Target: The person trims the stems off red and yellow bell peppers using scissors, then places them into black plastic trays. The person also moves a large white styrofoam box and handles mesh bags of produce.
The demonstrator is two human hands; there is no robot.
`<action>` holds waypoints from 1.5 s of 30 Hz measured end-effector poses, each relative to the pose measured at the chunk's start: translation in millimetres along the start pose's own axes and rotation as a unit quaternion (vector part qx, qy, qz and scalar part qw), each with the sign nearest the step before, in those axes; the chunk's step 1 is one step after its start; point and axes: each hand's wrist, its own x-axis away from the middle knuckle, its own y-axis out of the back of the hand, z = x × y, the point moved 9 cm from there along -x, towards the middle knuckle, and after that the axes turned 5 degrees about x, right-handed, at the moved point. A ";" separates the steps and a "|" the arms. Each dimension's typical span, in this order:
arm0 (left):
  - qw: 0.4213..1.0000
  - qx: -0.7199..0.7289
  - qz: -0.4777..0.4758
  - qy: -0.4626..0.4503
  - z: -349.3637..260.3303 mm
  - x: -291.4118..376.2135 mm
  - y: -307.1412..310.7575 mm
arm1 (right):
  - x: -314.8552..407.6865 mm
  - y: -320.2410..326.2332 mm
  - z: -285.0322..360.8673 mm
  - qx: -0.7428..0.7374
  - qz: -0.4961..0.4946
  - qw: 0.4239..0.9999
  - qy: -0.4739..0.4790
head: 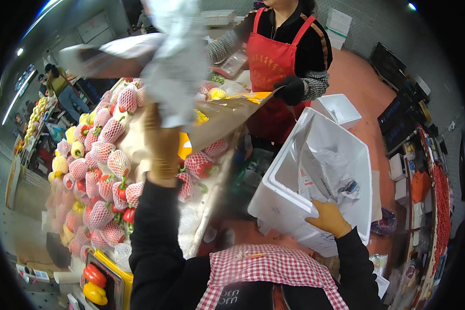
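Observation:
Blurred by motion, my left hand (163, 143) in a tan glove is raised over the display, gripping sheets of crumpled paper (176, 66). Its fingers are partly hidden by the paper. My right hand (330, 217), also gloved, holds the near rim of a white foam box (283, 217). The box is tilted and has crumpled printed paper (329, 174) inside. Bell peppers in foam net sleeves (100, 213), red and yellow, are piled on the display table to the left.
Across from me a person in a red apron (271, 62) holds a brown sheet with orange print (232, 120) in a black-gloved hand. A smaller foam box (339, 110) stands behind mine. Bare peppers (95, 275) lie on a screen-like panel. A scale (232, 64) sits at the back.

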 end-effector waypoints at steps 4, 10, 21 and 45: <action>0.954 -0.068 0.277 -0.093 -16.1 93.2 -151.2 | 25.2 -27.8 -21.1 0.079 0.041 0.996 0.023; 0.809 -0.054 0.569 -0.140 8.3 288.1 -309.0 | 51.2 -47.7 -17.8 0.048 0.057 0.996 0.039; 0.886 -0.223 0.380 -0.144 53.4 161.1 -207.5 | 73.8 -52.7 -10.8 0.024 0.043 0.999 0.019; 0.758 -0.645 0.033 0.089 172.0 76.7 160.2 | 3.3 -58.6 18.6 -0.061 0.023 0.998 -0.014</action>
